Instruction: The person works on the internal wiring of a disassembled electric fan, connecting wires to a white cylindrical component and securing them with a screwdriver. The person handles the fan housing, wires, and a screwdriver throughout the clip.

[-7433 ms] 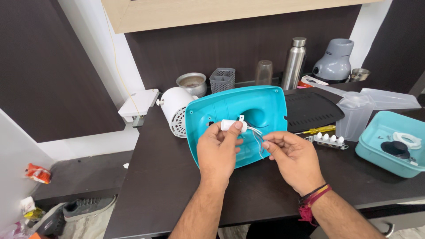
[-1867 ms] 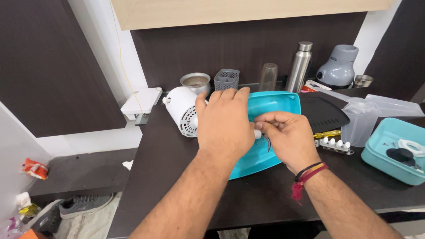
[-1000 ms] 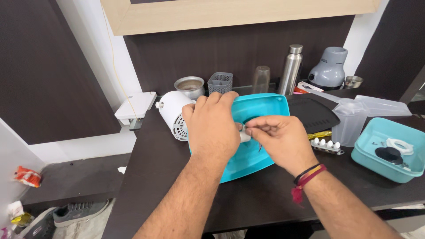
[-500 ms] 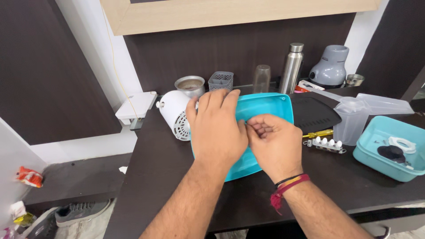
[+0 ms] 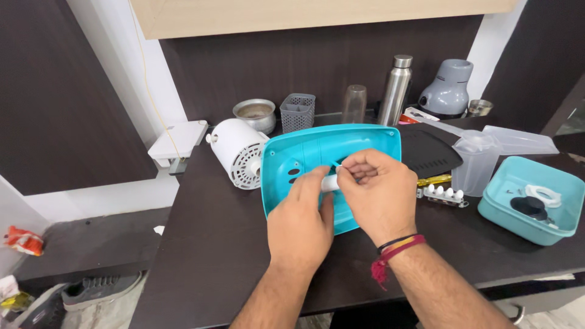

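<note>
Best done slowly: keep left hand [image 5: 301,213] pinched on the small white part [image 5: 329,183], steady over the teal housing [image 5: 332,170] on the dark worktop [image 5: 207,244] (white motor [image 5: 239,152] lying alongside), right hand [image 5: 375,192] fingers closed on the thin wire.

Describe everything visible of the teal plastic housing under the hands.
The teal housing looks like glossy moulded plastic, a rounded rectangular shell lying hollow side up on the dark table. It has a raised rim, a few oval slots near its left side and small screw holes at the corners. The left hand and right hand cover its lower middle, pinching a small white part over it. A white motor sits against its left edge.
</note>
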